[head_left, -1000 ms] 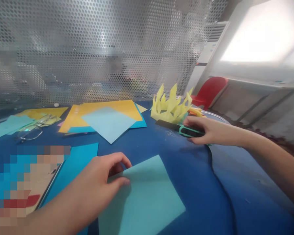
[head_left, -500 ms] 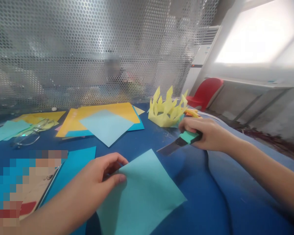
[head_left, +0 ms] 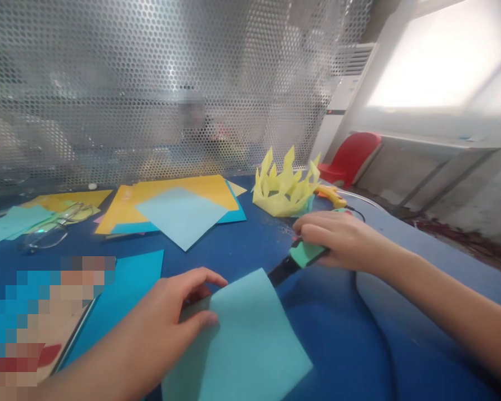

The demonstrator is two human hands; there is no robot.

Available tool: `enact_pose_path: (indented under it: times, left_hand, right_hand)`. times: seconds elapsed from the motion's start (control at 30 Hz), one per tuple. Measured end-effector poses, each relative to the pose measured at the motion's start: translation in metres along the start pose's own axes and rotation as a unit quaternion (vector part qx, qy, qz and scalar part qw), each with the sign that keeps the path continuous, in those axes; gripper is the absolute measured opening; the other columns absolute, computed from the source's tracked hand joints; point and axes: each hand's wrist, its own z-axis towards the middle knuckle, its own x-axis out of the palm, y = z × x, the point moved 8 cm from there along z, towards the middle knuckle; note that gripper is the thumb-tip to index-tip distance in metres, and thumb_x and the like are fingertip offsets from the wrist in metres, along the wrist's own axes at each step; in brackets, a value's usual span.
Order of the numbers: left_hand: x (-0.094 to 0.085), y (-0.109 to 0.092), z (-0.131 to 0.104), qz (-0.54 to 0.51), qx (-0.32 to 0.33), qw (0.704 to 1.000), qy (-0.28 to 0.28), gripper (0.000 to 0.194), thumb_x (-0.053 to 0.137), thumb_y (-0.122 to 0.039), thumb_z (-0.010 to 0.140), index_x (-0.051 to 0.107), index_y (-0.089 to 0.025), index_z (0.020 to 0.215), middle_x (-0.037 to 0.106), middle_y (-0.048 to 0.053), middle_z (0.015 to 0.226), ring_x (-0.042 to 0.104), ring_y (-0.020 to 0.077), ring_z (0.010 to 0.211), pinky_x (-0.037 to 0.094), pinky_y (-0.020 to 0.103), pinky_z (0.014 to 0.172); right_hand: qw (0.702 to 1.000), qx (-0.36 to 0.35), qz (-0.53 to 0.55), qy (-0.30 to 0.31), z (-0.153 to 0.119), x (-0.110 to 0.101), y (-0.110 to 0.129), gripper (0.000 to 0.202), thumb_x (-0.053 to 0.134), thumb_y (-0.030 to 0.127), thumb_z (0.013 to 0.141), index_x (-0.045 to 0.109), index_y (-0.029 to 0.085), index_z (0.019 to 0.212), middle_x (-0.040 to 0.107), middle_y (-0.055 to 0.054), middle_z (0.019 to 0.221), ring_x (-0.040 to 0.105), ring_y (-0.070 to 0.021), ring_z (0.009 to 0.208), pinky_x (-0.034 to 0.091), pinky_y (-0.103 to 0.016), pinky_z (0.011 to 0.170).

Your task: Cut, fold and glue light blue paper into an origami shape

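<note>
My left hand [head_left: 192, 303] grips the left edge of a light blue-green paper sheet [head_left: 242, 334], thumb on top and fingers partly hidden behind. The sheet is raised and slightly curved, one corner pointing away from me. My right hand [head_left: 338, 239] is closed around a green-and-black handled tool [head_left: 307, 253] with a flat, blade-like end. That dark end is at the sheet's upper right edge; I cannot tell whether it touches. A black cord [head_left: 371, 317] runs below my right hand; its connection is hidden.
A yellow paper crown [head_left: 281, 203] stands behind my right hand, near a yellow-orange object [head_left: 332, 195]. Stacked coloured papers [head_left: 183, 214], glasses [head_left: 52, 231] and a bright blue sheet [head_left: 129, 278] lie on the blue table [head_left: 217, 248]. A perforated screen [head_left: 150, 83] rises behind.
My right hand has moved left and down, bringing the tool's end to the paper's edge. The paper's far corner has dipped slightly, and my left hand has shifted a little right.
</note>
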Motion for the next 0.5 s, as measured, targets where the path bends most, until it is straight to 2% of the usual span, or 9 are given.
enact_pose_path:
  times: [0.17,0.23,0.3,0.37,0.43,0.5]
  left_hand:
    - [0.002,0.004,-0.001,0.117,-0.024,0.993,0.007,0.041,0.059,-0.028,0.085,0.07,-0.035,0.124,0.068,-0.002,0.132,0.059,0.0268,0.125,0.044,0.044,0.111]
    - [0.002,0.009,-0.001,0.177,-0.019,0.984,-0.001,0.044,0.057,-0.022,0.087,0.068,-0.037,0.128,0.063,-0.002,0.14,0.056,0.0272,0.131,0.043,0.045,0.113]
    - [0.006,0.008,-0.002,0.217,0.039,0.975,-0.009,0.052,0.05,-0.015,0.089,0.063,-0.038,0.134,0.058,-0.001,0.146,0.056,0.0257,0.133,0.047,0.042,0.11]
    - [0.013,0.0,-0.008,0.257,0.143,0.955,-0.031,0.061,0.044,-0.009,0.089,0.055,-0.036,0.142,0.051,0.001,0.153,0.054,0.0237,0.134,0.05,0.037,0.105]
    - [0.022,-0.009,-0.018,0.327,0.227,0.915,-0.063,0.068,0.041,-0.002,0.086,0.05,-0.032,0.147,0.045,0.003,0.158,0.048,0.0246,0.14,0.05,0.039,0.105]
    - [0.032,-0.016,-0.026,0.412,0.272,0.866,-0.081,0.067,0.038,0.002,0.084,0.054,-0.025,0.143,0.045,0.008,0.157,0.046,0.0282,0.141,0.05,0.044,0.104]
  right_hand:
    - [0.998,-0.013,0.05,0.043,0.011,0.015,0.018,0.017,0.047,0.026,0.094,0.043,0.025,0.077,0.061,-0.004,0.075,0.054,-0.0179,0.065,0.04,-0.029,0.06]
    - [0.995,0.004,0.074,0.063,0.013,0.02,0.019,0.02,0.049,0.032,0.092,0.039,0.026,0.076,0.058,-0.002,0.071,0.051,-0.0175,0.062,0.036,-0.028,0.057]
    - [0.991,0.033,0.098,0.086,0.015,0.023,0.018,0.025,0.053,0.037,0.091,0.036,0.026,0.076,0.055,0.001,0.068,0.049,-0.0165,0.059,0.034,-0.027,0.054]
    - [0.984,0.067,0.12,0.111,0.016,0.026,0.016,0.034,0.06,0.044,0.089,0.034,0.026,0.077,0.054,0.002,0.068,0.049,-0.0157,0.057,0.032,-0.025,0.052]
    - [0.975,0.098,0.141,0.139,0.016,0.029,0.013,0.045,0.067,0.054,0.084,0.032,0.027,0.077,0.053,0.003,0.068,0.048,-0.0155,0.057,0.03,-0.025,0.051]
    - [0.966,0.122,0.159,0.165,0.015,0.031,0.011,0.055,0.072,0.062,0.078,0.03,0.027,0.075,0.052,0.004,0.068,0.048,-0.016,0.057,0.03,-0.025,0.051]
